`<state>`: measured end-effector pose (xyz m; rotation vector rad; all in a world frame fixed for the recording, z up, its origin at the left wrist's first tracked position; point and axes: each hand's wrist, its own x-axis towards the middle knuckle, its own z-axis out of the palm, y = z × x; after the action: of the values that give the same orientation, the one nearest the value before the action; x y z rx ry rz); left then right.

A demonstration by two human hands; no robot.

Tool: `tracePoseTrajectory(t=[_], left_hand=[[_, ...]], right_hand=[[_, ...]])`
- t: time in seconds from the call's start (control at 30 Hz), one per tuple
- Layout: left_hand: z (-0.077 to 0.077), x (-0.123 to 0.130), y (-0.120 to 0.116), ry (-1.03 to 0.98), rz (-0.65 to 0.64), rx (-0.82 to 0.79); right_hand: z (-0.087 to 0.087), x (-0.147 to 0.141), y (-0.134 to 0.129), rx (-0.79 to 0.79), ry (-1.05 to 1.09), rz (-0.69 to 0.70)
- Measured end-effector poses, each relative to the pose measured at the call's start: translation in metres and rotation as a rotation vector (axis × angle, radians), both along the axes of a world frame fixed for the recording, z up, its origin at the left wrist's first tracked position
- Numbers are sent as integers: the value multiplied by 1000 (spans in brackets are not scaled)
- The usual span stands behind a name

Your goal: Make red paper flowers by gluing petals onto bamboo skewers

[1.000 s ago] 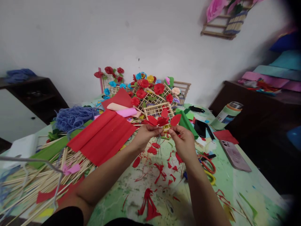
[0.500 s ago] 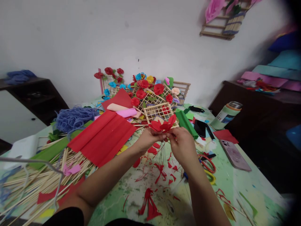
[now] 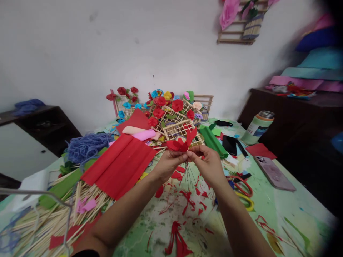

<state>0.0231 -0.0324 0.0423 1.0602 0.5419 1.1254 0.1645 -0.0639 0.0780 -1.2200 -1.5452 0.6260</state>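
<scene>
Between my hands, over the middle of the table, is a red paper flower [image 3: 182,143] with its petals spread upward. My left hand [image 3: 169,162] pinches its base from the left. My right hand [image 3: 205,160] has thumb and index finger closed at the same base, the fingertips of both hands touching or nearly so. Thin dark wire stems [image 3: 189,175] hang below the fingers. Red petal pieces [image 3: 176,175] and scraps [image 3: 189,201] lie on the table under the hands. Exactly what sits between my right fingertips is partly hidden.
Left are a red crepe paper sheet [image 3: 119,166], blue yarn [image 3: 88,147] and thin wooden sticks [image 3: 88,214]. Behind stand lattice frames [image 3: 182,130] with paper flowers. Right are a green paper roll [image 3: 213,142], scissors [image 3: 243,187], a phone [image 3: 274,173] and a bottle [image 3: 258,127].
The flower has tilted, one petal now standing higher on the right. Both hands stay at its base, with the right fingers shifted slightly. The camera view has turned a little.
</scene>
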Motion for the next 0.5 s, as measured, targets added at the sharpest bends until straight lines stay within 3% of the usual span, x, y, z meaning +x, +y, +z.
tracePoseTrajectory(t=[0.13, 0.27, 0.37, 0.5], left_hand=[[4, 0, -1, -143, -44, -166], [5, 2, -3, -150, -89, -222], [1, 3, -4, -96, -73, -179], [-1, 3, -4, 68, 71, 19]], right_hand=[[-2, -2, 1, -6, 86, 34], [-6, -2, 2, -12, 145, 43], [-7, -2, 3, -14, 155, 4], [-9, -2, 3, -13, 161, -23]])
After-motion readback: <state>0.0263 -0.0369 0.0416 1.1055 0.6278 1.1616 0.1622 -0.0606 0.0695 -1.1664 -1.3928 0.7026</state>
